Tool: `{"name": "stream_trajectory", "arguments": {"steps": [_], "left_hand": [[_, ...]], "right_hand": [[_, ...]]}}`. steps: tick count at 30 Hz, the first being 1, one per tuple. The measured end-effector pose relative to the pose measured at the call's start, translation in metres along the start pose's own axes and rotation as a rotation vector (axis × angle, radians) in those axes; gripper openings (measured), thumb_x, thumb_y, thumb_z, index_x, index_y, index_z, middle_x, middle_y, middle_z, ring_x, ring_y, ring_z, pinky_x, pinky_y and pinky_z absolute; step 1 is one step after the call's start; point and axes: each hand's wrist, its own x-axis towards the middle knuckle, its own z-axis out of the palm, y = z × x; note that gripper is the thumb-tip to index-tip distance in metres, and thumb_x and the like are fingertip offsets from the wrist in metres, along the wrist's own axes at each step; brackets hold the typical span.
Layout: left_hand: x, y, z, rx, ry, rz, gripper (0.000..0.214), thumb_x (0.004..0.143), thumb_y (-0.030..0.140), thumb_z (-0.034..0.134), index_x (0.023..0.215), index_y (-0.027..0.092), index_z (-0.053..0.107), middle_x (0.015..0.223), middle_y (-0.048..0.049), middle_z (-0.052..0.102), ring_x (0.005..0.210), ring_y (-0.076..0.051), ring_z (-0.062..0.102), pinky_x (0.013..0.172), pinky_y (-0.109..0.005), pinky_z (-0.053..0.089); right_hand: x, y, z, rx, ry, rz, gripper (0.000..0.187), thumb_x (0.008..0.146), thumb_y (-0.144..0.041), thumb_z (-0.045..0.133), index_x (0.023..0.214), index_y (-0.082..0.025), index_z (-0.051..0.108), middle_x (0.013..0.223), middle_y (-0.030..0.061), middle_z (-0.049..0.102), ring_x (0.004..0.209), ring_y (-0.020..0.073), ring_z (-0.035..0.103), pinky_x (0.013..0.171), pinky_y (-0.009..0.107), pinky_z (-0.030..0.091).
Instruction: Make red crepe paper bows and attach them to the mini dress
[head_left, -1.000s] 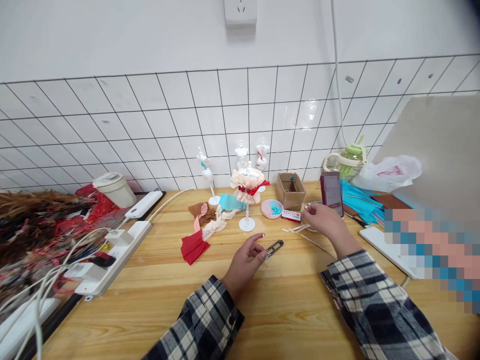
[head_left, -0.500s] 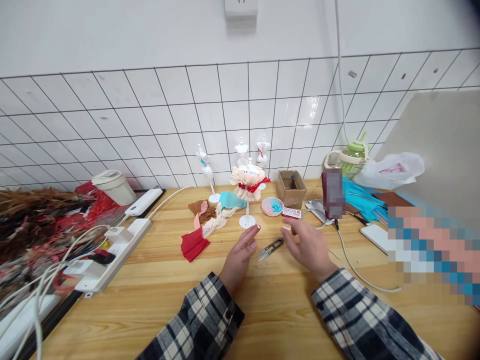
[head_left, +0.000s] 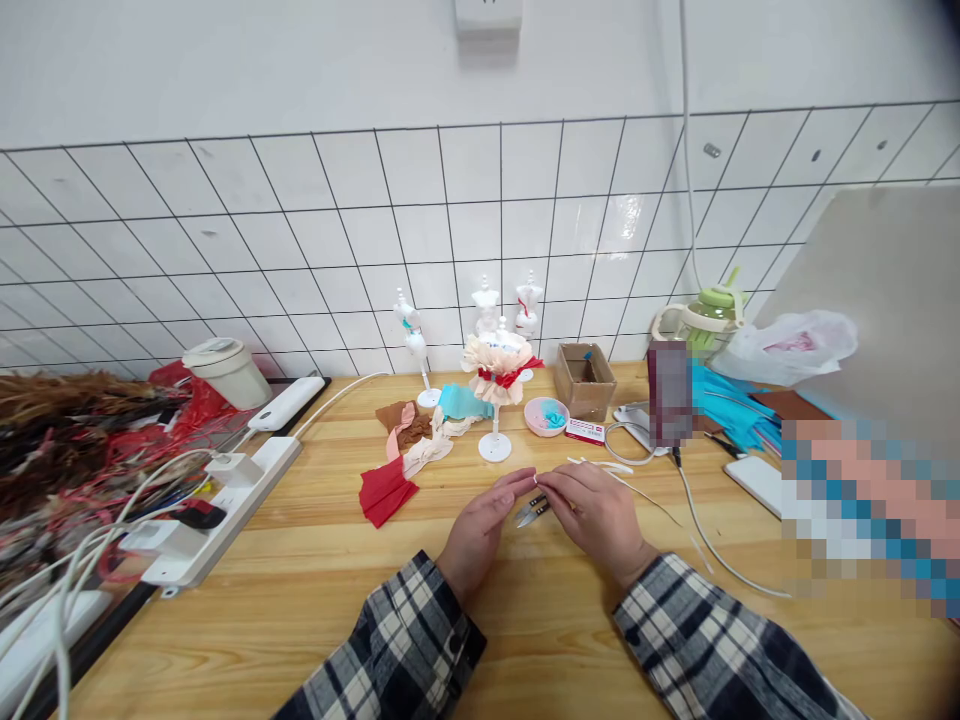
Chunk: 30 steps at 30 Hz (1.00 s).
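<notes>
My left hand [head_left: 478, 530] is over the table with its fingers stretched out towards the right and the thumb slightly below them. The fingertips of my right hand [head_left: 600, 510] are pinched together beside the left fingertips; a tiny whitish bit shows there, too small to name. Under the fingers lie thread snips [head_left: 531, 514], their handles partly hidden by my right hand. Just beyond stands a small white dress form [head_left: 495, 447] wearing a ruffled cream skirt [head_left: 484, 358] with a red band [head_left: 504, 377].
Fabric scraps, one a red piece [head_left: 386, 491], lie left of the form. A pink dish [head_left: 547, 417], a cardboard box [head_left: 585, 380] and a red-and-white card [head_left: 584, 431] are to its right. A power strip [head_left: 217, 520] and cables run along the left.
My right hand has moved left, bringing its fingertips to those of my left hand and covering part of the snips. My left hand's fingers now reach further right.
</notes>
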Motion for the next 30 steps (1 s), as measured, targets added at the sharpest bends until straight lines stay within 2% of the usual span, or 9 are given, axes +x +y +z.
{"name": "stream_trajectory", "arguments": {"steps": [4,7,11,15,21,30], "left_hand": [[0.002,0.001,0.0,0.305,0.06,0.01,0.028,0.085,0.029,0.054,0.107,0.021,0.07,0.125,-0.008,0.06,0.118,-0.022,0.052,0.107,-0.039,0.035],[0.004,0.0,0.002,0.503,0.153,0.057,0.019,0.081,0.027,0.06,0.093,0.02,0.074,0.105,-0.009,0.069,0.101,-0.022,0.061,0.096,-0.038,0.045],[0.004,-0.001,0.002,0.607,0.281,0.102,0.012,0.078,0.026,0.065,0.077,0.019,0.074,0.085,-0.0075,0.071,0.084,-0.019,0.064,0.082,-0.034,0.05],[0.003,0.0,0.002,0.65,0.318,0.144,0.012,0.078,0.026,0.064,0.074,0.019,0.073,0.08,-0.0055,0.07,0.078,-0.017,0.064,0.076,-0.031,0.051],[0.004,0.002,0.003,0.651,0.393,0.147,0.009,0.075,0.021,0.063,0.071,0.017,0.07,0.077,-0.0053,0.069,0.075,-0.017,0.064,0.072,-0.03,0.052],[0.004,0.004,0.006,0.638,0.404,0.095,0.011,0.074,0.02,0.061,0.073,0.016,0.072,0.074,-0.0053,0.068,0.07,-0.016,0.063,0.065,-0.026,0.051]], "right_hand": [[0.0,-0.002,0.0,0.056,-0.046,0.02,0.014,0.089,-0.024,0.052,0.091,-0.022,0.066,0.088,0.0034,0.068,0.08,0.0166,0.06,0.074,0.029,0.045],[0.001,-0.007,0.003,0.152,-0.092,0.133,0.013,0.088,-0.025,0.053,0.086,-0.021,0.066,0.08,0.0025,0.066,0.073,0.0149,0.06,0.065,0.026,0.044],[0.0,-0.018,0.01,0.294,-0.098,0.279,0.012,0.087,-0.024,0.055,0.084,-0.021,0.065,0.074,0.0007,0.063,0.064,0.0128,0.058,0.058,0.024,0.043],[-0.002,-0.026,0.014,0.31,-0.065,0.352,0.013,0.087,-0.026,0.054,0.083,-0.021,0.066,0.073,0.0008,0.063,0.062,0.0133,0.057,0.057,0.025,0.043],[-0.005,-0.027,0.014,0.303,-0.077,0.238,0.018,0.09,-0.023,0.05,0.098,-0.024,0.066,0.088,0.0018,0.068,0.08,0.0146,0.063,0.071,0.025,0.047],[-0.007,-0.026,0.011,0.147,-0.113,0.165,0.021,0.094,-0.028,0.047,0.101,-0.024,0.066,0.09,0.0023,0.07,0.081,0.0134,0.064,0.072,0.022,0.046]]}}
